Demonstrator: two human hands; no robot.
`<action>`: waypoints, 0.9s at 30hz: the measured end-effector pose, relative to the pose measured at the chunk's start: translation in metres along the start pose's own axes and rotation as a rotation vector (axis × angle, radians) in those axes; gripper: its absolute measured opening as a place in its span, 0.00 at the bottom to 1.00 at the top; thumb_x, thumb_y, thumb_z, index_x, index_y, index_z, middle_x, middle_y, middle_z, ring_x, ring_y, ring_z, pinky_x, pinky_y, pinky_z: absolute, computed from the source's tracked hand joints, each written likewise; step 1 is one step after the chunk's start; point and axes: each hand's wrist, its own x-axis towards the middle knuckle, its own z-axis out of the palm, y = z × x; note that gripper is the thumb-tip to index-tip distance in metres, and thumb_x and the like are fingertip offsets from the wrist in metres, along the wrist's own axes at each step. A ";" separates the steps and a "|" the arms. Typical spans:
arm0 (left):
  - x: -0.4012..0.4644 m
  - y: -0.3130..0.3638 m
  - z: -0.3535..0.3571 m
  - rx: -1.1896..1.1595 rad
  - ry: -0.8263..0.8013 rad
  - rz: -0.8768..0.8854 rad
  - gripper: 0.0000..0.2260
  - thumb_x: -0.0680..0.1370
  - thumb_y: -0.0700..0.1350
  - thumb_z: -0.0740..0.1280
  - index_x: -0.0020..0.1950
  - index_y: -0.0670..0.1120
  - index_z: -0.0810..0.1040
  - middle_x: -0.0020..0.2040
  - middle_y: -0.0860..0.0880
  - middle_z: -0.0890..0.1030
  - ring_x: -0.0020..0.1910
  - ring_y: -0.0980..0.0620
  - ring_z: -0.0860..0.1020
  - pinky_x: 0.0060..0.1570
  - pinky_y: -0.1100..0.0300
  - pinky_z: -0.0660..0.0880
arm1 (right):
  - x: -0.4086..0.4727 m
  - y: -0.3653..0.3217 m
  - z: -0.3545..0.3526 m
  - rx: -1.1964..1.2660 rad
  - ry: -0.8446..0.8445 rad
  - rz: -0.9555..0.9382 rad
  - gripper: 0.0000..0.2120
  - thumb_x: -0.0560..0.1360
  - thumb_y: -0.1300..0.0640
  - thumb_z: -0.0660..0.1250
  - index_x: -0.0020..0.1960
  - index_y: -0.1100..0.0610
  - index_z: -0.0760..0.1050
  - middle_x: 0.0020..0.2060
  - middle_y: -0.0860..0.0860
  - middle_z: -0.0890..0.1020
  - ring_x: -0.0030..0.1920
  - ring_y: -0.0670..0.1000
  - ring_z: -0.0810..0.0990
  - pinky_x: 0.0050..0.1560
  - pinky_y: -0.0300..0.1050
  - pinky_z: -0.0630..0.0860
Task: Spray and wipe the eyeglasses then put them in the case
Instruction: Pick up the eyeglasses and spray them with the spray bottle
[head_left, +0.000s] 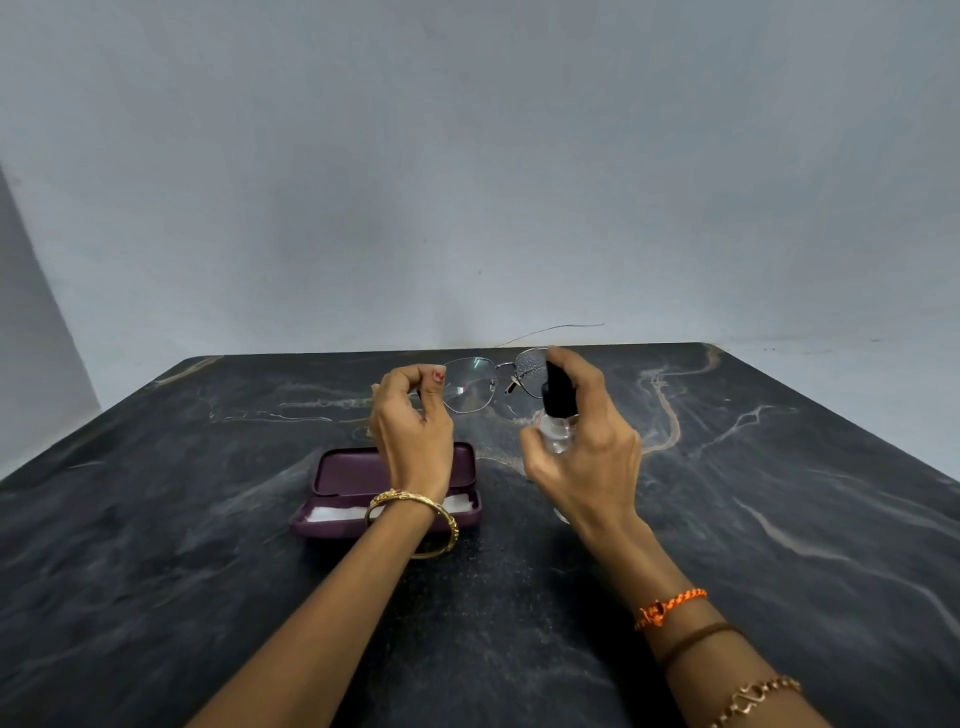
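Observation:
My left hand (410, 421) pinches the left side of thin metal-framed eyeglasses (470, 384) and holds them up above the table, lenses facing me. One temple arm sticks out to the upper right. Droplets speckle the right lens. My right hand (587, 441) grips a small clear spray bottle (558, 415) with a black nozzle, a finger resting on top, the nozzle close to the right lens. An open maroon glasses case (337, 478) lies on the table under my left wrist, with a white cloth (327, 513) inside it.
The dark marbled table (208, 571) stretches wide on all sides, its far edge close behind the glasses. A plain grey wall (467, 182) rises behind the table.

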 end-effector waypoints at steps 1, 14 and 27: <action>0.000 0.000 0.000 -0.002 0.000 0.001 0.03 0.76 0.43 0.63 0.42 0.46 0.73 0.41 0.47 0.77 0.42 0.41 0.76 0.58 0.33 0.68 | 0.000 -0.002 0.000 -0.008 -0.012 -0.011 0.33 0.57 0.67 0.71 0.59 0.52 0.64 0.40 0.56 0.83 0.27 0.47 0.72 0.28 0.34 0.68; 0.003 -0.003 -0.001 -0.052 0.018 0.000 0.03 0.76 0.44 0.63 0.42 0.47 0.73 0.40 0.44 0.77 0.40 0.47 0.73 0.58 0.34 0.68 | -0.003 0.010 0.002 0.093 0.187 0.240 0.36 0.62 0.65 0.69 0.65 0.51 0.57 0.37 0.48 0.74 0.28 0.47 0.73 0.30 0.42 0.70; 0.008 -0.014 0.002 -0.106 0.040 -0.006 0.04 0.76 0.44 0.62 0.44 0.45 0.73 0.37 0.54 0.75 0.34 0.59 0.71 0.29 0.74 0.68 | -0.010 0.034 0.009 0.006 0.127 0.329 0.30 0.64 0.65 0.70 0.64 0.57 0.64 0.43 0.47 0.74 0.37 0.49 0.74 0.32 0.29 0.62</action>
